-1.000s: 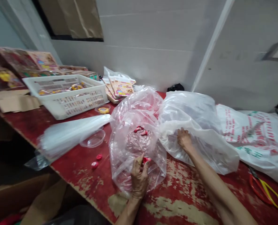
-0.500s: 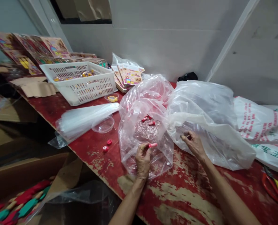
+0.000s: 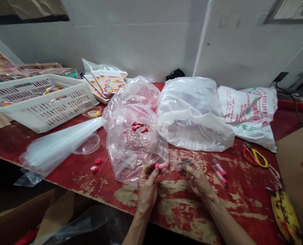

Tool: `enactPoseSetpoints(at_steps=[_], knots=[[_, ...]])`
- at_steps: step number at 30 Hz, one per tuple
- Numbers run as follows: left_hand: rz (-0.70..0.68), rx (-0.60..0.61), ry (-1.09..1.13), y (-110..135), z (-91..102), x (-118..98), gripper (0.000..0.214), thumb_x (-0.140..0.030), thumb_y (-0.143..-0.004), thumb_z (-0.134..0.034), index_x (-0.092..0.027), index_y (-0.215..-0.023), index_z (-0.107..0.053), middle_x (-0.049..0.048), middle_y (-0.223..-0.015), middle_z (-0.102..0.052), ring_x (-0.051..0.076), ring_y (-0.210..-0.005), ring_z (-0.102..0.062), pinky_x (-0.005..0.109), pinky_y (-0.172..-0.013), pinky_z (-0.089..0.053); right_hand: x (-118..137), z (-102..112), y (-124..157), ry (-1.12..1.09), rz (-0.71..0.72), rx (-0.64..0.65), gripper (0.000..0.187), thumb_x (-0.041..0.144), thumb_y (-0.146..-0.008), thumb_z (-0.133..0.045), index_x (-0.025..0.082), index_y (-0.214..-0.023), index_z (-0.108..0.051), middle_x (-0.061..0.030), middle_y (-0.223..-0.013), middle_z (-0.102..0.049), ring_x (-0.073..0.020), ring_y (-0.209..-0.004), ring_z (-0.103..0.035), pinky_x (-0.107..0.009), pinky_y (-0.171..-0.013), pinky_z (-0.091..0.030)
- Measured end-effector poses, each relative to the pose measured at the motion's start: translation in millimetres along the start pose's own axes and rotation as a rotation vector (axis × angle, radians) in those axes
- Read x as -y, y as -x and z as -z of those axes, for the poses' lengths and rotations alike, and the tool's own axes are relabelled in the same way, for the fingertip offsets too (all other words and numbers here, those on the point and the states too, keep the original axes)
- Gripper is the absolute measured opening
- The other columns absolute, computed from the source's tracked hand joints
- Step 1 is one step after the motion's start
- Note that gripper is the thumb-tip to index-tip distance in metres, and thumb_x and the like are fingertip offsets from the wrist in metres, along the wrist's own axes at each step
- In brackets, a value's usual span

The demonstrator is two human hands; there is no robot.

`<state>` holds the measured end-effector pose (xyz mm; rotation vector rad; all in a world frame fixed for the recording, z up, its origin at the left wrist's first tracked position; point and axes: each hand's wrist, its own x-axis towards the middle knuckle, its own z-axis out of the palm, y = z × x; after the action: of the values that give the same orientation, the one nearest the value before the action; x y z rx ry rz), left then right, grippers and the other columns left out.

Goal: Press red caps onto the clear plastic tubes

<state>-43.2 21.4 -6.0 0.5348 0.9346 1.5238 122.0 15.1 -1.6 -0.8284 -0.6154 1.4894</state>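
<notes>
My left hand (image 3: 147, 182) pinches a small pink cap-like piece (image 3: 161, 166) just in front of a crumpled clear plastic bag (image 3: 131, 136) that holds a few more pink pieces (image 3: 138, 127). My right hand (image 3: 196, 175) is closed around a small clear tube (image 3: 183, 164), a short way right of the pink piece. Two pink-tipped tubes (image 3: 219, 170) lie on the red table (image 3: 230, 200) to the right of my right hand. A larger whitish plastic bag (image 3: 192, 115) sits behind my hands.
A white slotted basket (image 3: 39, 102) and printed cards (image 3: 108, 83) stand at the back left. A stack of clear sleeves (image 3: 57, 146), a clear lid (image 3: 87, 146) and two red caps (image 3: 96, 164) lie left. Scissors (image 3: 253, 156), a printed bag (image 3: 248, 109) and a banana (image 3: 285, 214) are right.
My right hand has come out of the whitish bag toward me, now holding a clear tube. My left hand with the pink piece has drawn nearer to it. The camera swung right.
</notes>
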Motion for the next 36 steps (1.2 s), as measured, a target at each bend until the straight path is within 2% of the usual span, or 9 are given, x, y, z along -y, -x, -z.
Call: enactPoseSetpoints(at_steps=[5, 9, 14, 17, 21, 26, 31, 33, 36], knots=[[0.034, -0.021, -0.060, 25.1, -8.8, 10.3, 0.036, -0.030, -0.054, -0.083, -0.017, -0.082, -0.065, -0.0009, -0.077, -0.067, 0.011, -0.067, -0.064, 0.022, -0.064, -0.051, -0.9, 11.6, 22.2, 0.177, 0.057, 0.021, 0.030, 0.031, -0.069, -0.077, 0.020, -0.092, -0.062, -0.0011, -0.087, -0.066, -0.0127, -0.067, -0.062, -0.026, -0.065, -0.051], [0.055, -0.001, -0.163, 36.2, -8.6, 17.9, 0.033, -0.031, -0.056, -0.082, -0.015, -0.081, -0.066, 0.0008, -0.075, -0.067, 0.011, -0.063, -0.062, 0.024, -0.063, -0.051, 1.5, 12.5, 35.3, 0.330, 0.062, 0.058, 0.026, 0.034, -0.073, -0.073, 0.020, -0.093, -0.061, -0.0013, -0.086, -0.065, -0.0146, -0.072, -0.062, -0.027, -0.068, -0.051], [0.086, 0.005, -0.218, 45.0, -8.9, 32.1, 0.032, -0.032, -0.060, -0.080, -0.018, -0.085, -0.069, 0.0006, -0.079, -0.068, 0.011, -0.067, -0.062, 0.024, -0.065, -0.052, -2.3, 9.6, 47.6, 0.442, 0.114, 0.006, 0.024, 0.036, -0.076, -0.069, 0.021, -0.091, -0.060, -0.0017, -0.085, -0.065, -0.0163, -0.078, -0.063, -0.027, -0.068, -0.051], [0.098, -0.007, -0.267, 48.4, -9.9, 41.7, 0.032, -0.034, -0.062, -0.079, -0.017, -0.088, -0.071, 0.0018, -0.081, -0.070, 0.012, -0.070, -0.064, 0.026, -0.070, -0.053, -7.9, 14.7, 53.6, 0.541, 0.171, -0.052, 0.023, 0.036, -0.080, -0.065, 0.021, -0.097, -0.059, -0.0025, -0.090, -0.065, -0.0162, -0.079, -0.064, -0.026, -0.069, -0.052], [0.134, 0.023, -0.327, 55.7, -12.6, 52.2, 0.035, -0.039, -0.067, -0.074, -0.017, -0.095, -0.072, 0.0067, -0.094, -0.072, 0.018, -0.084, -0.067, 0.032, -0.080, -0.053, -17.0, 26.0, 59.1, 0.798, 0.330, -0.135, 0.026, 0.031, -0.084, -0.059, 0.023, -0.109, -0.057, -0.0050, -0.100, -0.066, -0.0183, -0.087, -0.065, -0.029, -0.076, -0.054], [0.164, 0.080, -0.374, 66.2, -11.1, 64.1, 0.037, -0.040, -0.072, -0.070, -0.019, -0.103, -0.070, 0.0088, -0.108, -0.070, 0.021, -0.101, -0.064, 0.034, -0.093, -0.049, -31.8, 36.4, 61.8, 1.070, 0.583, -0.163, 0.031, 0.027, -0.089, -0.051, 0.023, -0.120, -0.051, -0.0083, -0.104, -0.066, -0.0203, -0.092, -0.066, -0.033, -0.080, -0.056], [0.204, 0.202, -0.427, 65.4, -13.5, 65.5, 0.035, -0.037, -0.077, -0.065, -0.018, -0.105, -0.069, 0.0103, -0.108, -0.070, 0.023, -0.101, -0.064, 0.037, -0.093, -0.048, -30.1, 43.3, 62.1, 1.201, 0.681, -0.147, 0.045, 0.026, -0.093, -0.046, 0.024, -0.137, -0.038, -0.0096, -0.106, -0.065, -0.0207, -0.090, -0.066, -0.034, -0.077, -0.057], [0.161, 0.293, -0.525, 61.3, -16.5, 61.9, 0.031, -0.034, -0.077, -0.062, -0.019, -0.103, -0.071, 0.0095, -0.103, -0.071, 0.023, -0.097, -0.064, 0.038, -0.090, -0.050, -22.0, 45.7, 61.0, 1.250, 0.695, -0.110, 0.051, 0.025, -0.093, -0.045, 0.024, -0.143, -0.031, -0.0092, -0.102, -0.066, -0.0206, -0.086, -0.067, -0.033, -0.073, -0.058], [-0.046, 0.351, -0.724, 52.9, -17.1, 54.9, 0.024, -0.029, -0.076, -0.059, -0.022, -0.095, -0.073, 0.0074, -0.098, -0.070, 0.023, -0.095, -0.063, 0.037, -0.088, -0.049, -10.3, 49.7, 58.2, 1.393, 0.745, -0.045, 0.055, 0.022, -0.093, -0.044, 0.023, -0.146, -0.026, -0.0104, -0.101, -0.066, -0.0219, -0.085, -0.066, -0.035, -0.074, -0.057]])
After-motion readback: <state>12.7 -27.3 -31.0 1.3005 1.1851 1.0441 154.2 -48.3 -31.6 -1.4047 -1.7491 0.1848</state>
